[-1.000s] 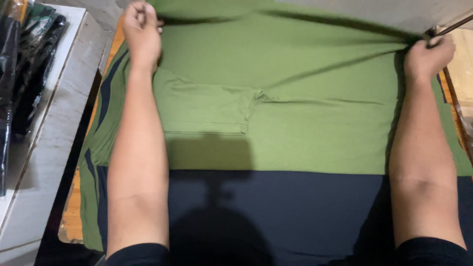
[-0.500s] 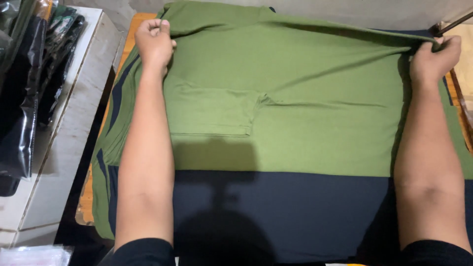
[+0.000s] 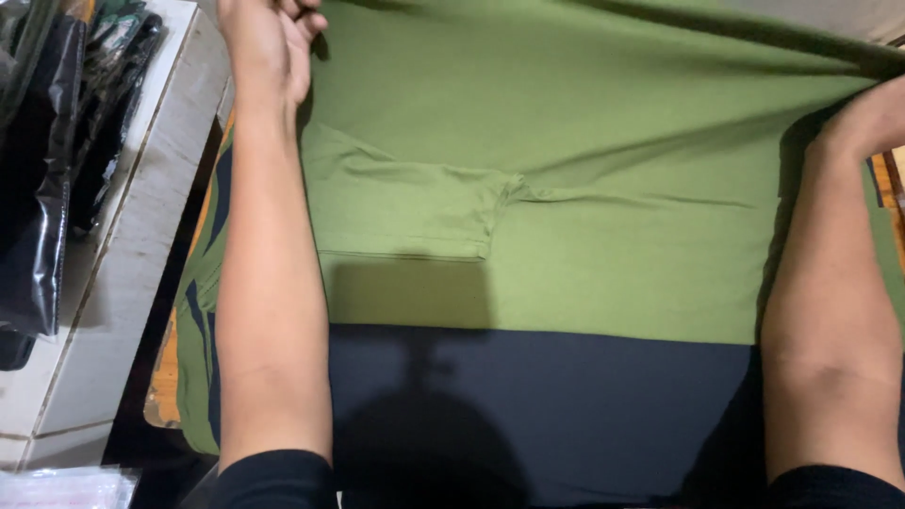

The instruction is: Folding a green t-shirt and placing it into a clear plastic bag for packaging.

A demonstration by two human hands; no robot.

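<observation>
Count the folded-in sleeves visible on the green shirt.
1: a short sleeve lies folded across the green shirt beside the left hand's forearm. Any second sleeve may be hidden under the right arm.

Green shirt (image 3: 584, 264) matt soft cloth; black bags (image 3: 42, 188) glossy plastic.

I see an olive-green garment (image 3: 603, 188) spread flat and wide in front of me, its far edge gripped at both corners and drawn taut, so long creases run across the cloth between them. One short sleeve (image 3: 401, 207) is folded inward onto the body, lying flat with its hem toward me. The near edge of the green ends in a straight line over a dark navy garment (image 3: 566, 415) lying beneath it
</observation>
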